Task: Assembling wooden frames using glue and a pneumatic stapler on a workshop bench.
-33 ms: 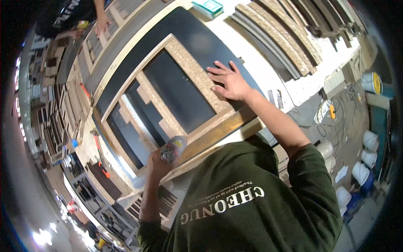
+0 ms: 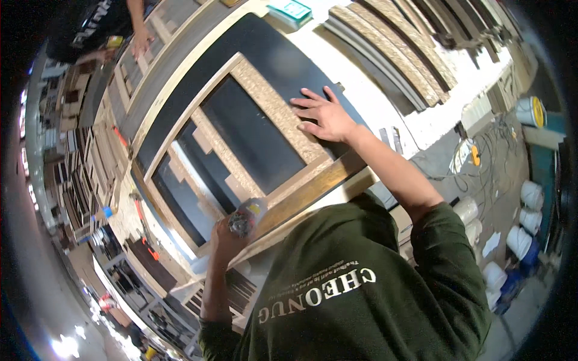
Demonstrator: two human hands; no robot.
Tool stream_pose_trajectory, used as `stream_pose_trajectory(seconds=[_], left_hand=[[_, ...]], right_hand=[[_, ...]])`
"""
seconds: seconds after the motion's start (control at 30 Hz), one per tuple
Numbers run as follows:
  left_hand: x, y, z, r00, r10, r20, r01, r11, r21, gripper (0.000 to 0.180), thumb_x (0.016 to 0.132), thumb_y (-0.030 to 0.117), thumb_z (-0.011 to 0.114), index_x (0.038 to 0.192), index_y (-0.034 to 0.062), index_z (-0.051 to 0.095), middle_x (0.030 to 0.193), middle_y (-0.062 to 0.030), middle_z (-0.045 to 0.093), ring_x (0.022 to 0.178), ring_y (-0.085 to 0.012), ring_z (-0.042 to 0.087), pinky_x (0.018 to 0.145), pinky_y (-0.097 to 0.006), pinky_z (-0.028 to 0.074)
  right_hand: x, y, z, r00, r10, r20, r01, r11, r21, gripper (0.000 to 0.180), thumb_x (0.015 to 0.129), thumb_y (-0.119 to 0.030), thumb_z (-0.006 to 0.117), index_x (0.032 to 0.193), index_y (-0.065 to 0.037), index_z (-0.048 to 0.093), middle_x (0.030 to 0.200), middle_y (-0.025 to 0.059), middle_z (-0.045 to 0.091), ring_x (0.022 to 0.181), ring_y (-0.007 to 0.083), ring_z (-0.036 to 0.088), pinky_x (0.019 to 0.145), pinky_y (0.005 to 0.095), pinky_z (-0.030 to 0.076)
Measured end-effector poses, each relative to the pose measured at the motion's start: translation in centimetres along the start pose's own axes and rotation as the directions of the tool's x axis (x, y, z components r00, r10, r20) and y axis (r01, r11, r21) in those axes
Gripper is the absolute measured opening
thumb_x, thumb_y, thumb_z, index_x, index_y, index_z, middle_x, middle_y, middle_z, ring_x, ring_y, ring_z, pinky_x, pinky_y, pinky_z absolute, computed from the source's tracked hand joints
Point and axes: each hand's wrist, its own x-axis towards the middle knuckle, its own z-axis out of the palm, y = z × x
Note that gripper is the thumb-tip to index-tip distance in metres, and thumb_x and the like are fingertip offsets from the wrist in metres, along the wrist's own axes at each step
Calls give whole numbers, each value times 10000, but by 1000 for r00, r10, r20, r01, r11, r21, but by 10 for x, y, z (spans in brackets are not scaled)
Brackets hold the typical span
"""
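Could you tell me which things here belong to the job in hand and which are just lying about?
In use:
right hand, flat on the chipboard frame
left hand, gripping a small bottle
black panel inside the frame

Lying about:
teal box
stacked chipboard strips
white buckets
orange-handled tools

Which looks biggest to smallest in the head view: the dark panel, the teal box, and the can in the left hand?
1. Dark panel, by far the largest.
2. Teal box and can in the left hand look alike; the can sits nearer the camera, so no ranking.
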Motion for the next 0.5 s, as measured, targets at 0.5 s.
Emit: stream_pose_trajectory(seconds=[0.5], left_hand=[[72,119,-11,968,67,244,-46,995,-92,397,744,166,778,1059,-19,625,967,-127,695,910,-161,665,764,-303,523]], right_hand=[[29,19,1,989,34,-143,-43,997,-60,568,721,-597,640,1170,-249,640,1482,56,362,1422,297,213,1121,588,131]])
